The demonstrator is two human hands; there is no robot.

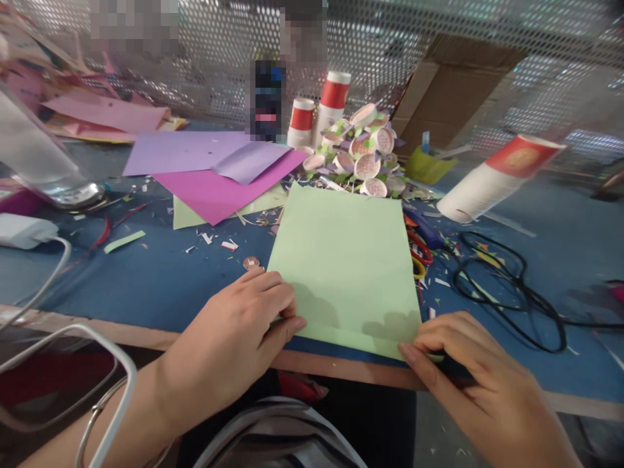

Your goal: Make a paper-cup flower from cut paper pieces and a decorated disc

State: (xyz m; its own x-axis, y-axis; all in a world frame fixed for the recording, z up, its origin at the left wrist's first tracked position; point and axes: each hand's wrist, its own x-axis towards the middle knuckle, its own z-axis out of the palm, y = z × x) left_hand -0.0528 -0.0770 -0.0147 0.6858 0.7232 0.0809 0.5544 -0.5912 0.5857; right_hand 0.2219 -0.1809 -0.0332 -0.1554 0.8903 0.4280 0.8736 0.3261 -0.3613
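A light green sheet of paper point(348, 253) lies at the table's front edge, its near edge turned up in a narrow fold. My left hand point(253, 318) is closed on the sheet's near left corner, thumb and fingers pinched together. At the near right corner, my right hand point(468, 364) pinches the same edge between thumb and curled fingers. Scissors with red and yellow handles point(420, 257) lie partly under the sheet's right side.
Purple paper point(180, 153) and magenta paper point(234, 192) lie at the back left. Behind the sheet is a heap of cut cup bottoms point(366, 166). Stacked paper cups point(502, 179) lean at right, near a black cable point(517, 286). A white cable point(121, 364) hangs over my left forearm. Paper scraps litter the table.
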